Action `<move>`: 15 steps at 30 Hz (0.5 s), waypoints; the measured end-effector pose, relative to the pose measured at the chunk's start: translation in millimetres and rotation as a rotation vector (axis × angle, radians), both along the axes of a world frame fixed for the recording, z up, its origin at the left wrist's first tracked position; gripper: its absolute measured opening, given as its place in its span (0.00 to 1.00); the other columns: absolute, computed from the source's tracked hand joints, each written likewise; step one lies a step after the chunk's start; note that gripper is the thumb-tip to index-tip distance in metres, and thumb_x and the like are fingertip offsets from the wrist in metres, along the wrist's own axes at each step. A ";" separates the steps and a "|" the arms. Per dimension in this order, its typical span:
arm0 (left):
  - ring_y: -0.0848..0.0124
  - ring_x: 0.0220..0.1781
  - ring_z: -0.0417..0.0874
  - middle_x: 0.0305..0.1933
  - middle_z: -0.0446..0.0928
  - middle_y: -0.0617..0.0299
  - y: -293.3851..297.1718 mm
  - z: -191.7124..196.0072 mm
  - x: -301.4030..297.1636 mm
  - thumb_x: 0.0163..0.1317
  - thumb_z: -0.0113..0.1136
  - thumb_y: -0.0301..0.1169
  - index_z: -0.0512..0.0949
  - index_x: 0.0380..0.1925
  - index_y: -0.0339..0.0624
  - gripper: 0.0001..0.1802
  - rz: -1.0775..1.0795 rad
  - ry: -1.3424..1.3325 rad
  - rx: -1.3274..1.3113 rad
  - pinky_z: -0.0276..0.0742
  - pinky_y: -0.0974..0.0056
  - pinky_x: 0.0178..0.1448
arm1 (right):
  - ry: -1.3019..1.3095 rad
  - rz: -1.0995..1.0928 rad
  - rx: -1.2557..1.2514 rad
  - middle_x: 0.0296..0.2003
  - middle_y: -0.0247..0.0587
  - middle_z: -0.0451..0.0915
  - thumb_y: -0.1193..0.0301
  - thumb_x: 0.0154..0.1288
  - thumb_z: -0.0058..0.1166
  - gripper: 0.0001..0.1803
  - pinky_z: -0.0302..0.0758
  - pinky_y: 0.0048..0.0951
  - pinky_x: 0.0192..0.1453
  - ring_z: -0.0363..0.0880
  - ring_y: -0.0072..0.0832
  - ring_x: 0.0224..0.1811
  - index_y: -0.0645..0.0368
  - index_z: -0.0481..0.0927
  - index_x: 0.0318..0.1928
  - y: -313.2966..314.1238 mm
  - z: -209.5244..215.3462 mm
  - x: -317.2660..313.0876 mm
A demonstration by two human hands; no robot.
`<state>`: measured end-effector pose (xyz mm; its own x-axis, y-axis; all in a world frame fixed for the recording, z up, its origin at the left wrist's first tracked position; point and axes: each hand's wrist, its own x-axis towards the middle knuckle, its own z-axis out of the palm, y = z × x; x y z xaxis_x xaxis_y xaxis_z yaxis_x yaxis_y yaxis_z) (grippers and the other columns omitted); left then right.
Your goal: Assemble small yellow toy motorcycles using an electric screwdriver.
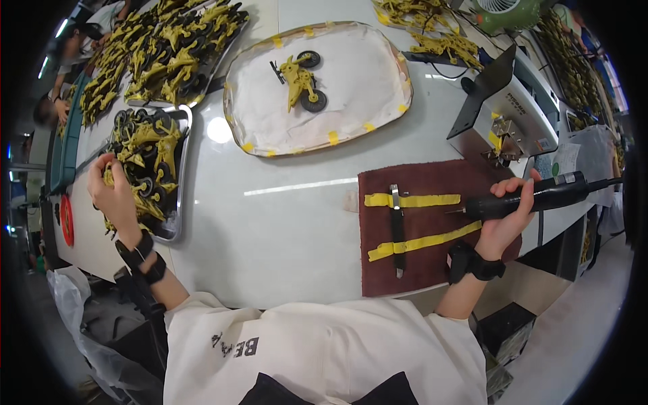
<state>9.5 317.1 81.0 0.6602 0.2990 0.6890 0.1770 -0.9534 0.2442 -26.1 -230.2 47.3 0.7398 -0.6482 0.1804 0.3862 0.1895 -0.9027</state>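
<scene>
A person in a white top leans over a pale bench [283, 223], both forearms stretched out to either side, each wrist wearing a black band. The left hand [116, 196] reaches far out to the left, fingers curled down into a metal tray [181, 177] heaped with yellow toy motorbikes [145, 158] with black wheels; it grips among them, though which piece it holds cannot be told. The right hand [507, 217] is raised at the right, closed around a black electric screwdriver [533, 196] held level, its tip pointing left and its cable trailing off to the right.

Under and just left of the right hand lies a dark red cloth mat [432, 270]; a slim black tool [397, 233] is fixed on it with two yellow tape strips [413, 200]. Ahead, between the hands, sits a white-lined tray [351, 88] edged with yellow tape tabs, holding one yellow toy motorbike [300, 79]. Beyond the left hand a second metal tray [169, 54] is piled with more bikes. Beyond the right hand stands a grey machine [520, 115] with a black angled plate.
</scene>
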 end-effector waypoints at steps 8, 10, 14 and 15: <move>0.45 0.68 0.55 0.63 0.59 0.41 -214.1 -40.3 99.0 0.42 0.60 0.36 0.63 0.60 0.46 0.40 -0.880 0.216 0.147 0.49 0.42 0.68 | -0.012 0.006 0.006 0.24 0.35 0.68 0.66 0.67 0.47 0.21 0.69 0.31 0.33 0.67 0.25 0.24 0.59 0.62 0.57 2.9 1.3 1.0; 0.44 0.69 0.54 0.64 0.57 0.40 -202.2 -62.3 124.0 0.41 0.58 0.38 0.59 0.63 0.47 0.43 -0.800 0.577 0.028 0.47 0.39 0.68 | -0.033 0.025 0.053 0.23 0.37 0.69 0.67 0.66 0.48 0.24 0.71 0.33 0.30 0.69 0.26 0.22 0.61 0.60 0.59 1.8 0.6 -0.3; 0.47 0.58 0.67 0.56 0.66 0.44 -185.0 -72.1 133.4 0.39 0.59 0.35 0.66 0.57 0.44 0.38 -0.925 0.536 0.028 0.62 0.46 0.61 | -0.134 0.043 0.111 0.22 0.37 0.68 0.66 0.67 0.47 0.22 0.68 0.31 0.28 0.68 0.26 0.20 0.59 0.61 0.58 -1.4 8.5 2.1; 0.48 0.55 0.69 0.54 0.68 0.46 -177.2 -73.7 135.5 0.39 0.59 0.33 0.69 0.55 0.44 0.35 -0.981 0.470 -0.012 0.64 0.49 0.59 | -0.176 0.028 0.113 0.21 0.37 0.68 0.65 0.67 0.46 0.22 0.68 0.31 0.27 0.67 0.26 0.19 0.58 0.61 0.58 -1.9 15.2 5.6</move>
